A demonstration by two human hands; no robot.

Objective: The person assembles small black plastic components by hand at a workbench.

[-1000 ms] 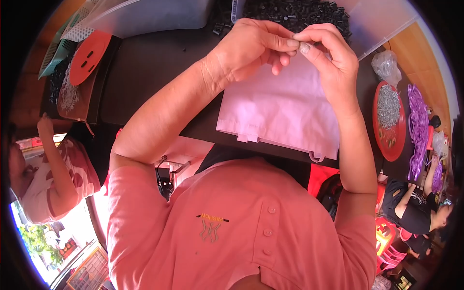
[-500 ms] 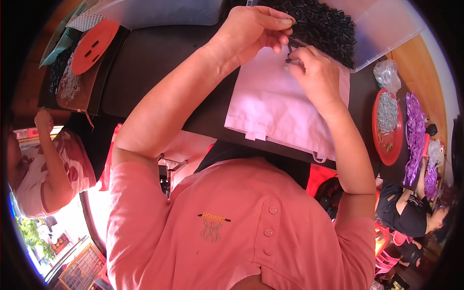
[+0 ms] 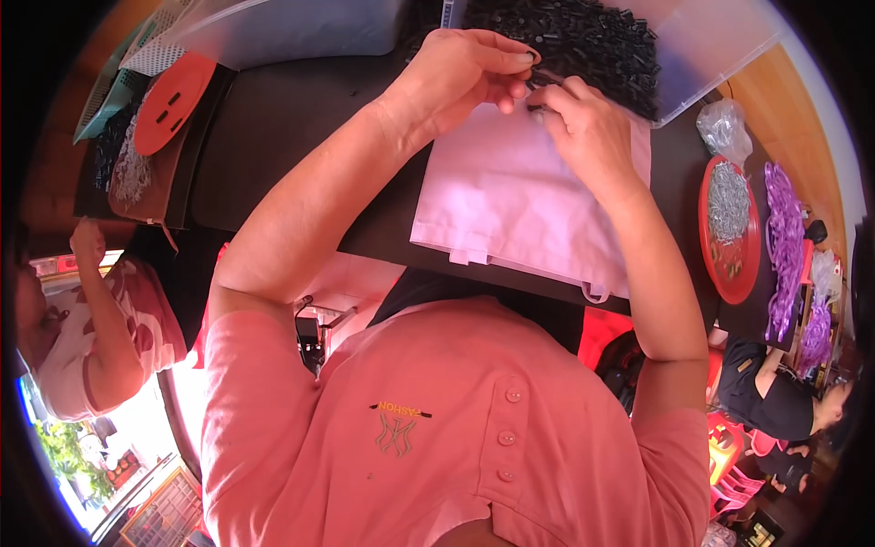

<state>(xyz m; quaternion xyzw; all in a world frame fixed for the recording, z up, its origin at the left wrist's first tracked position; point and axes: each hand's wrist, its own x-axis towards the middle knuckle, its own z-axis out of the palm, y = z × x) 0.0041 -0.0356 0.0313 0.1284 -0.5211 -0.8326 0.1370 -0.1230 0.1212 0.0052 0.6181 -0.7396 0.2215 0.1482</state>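
My left hand (image 3: 460,82) is closed in a pinch, thumb against forefinger, at the near edge of a heap of small black tube-like pieces (image 3: 592,41). What it pinches is small and dark, and I cannot make out its kind. Just to its right, my right hand (image 3: 588,128) is closed too, with a small black piece (image 3: 536,108) at its fingertips. The fingertips of both hands nearly meet. Under them a pale pink cloth (image 3: 510,201) with loops along its near edge lies over the table edge.
A clear plastic bin (image 3: 720,55) holds the heap; a greyish bin (image 3: 301,32) stands left of it. At right are a red plate (image 3: 736,287) of silvery bits, purple straps (image 3: 782,246) and a plastic bag (image 3: 725,128). Another red plate (image 3: 187,77) and a person (image 3: 100,328) are at left.
My left hand has come slightly nearer to me, still pinched. The right hand keeps its pinch close beside it. The whole view has shifted a little.
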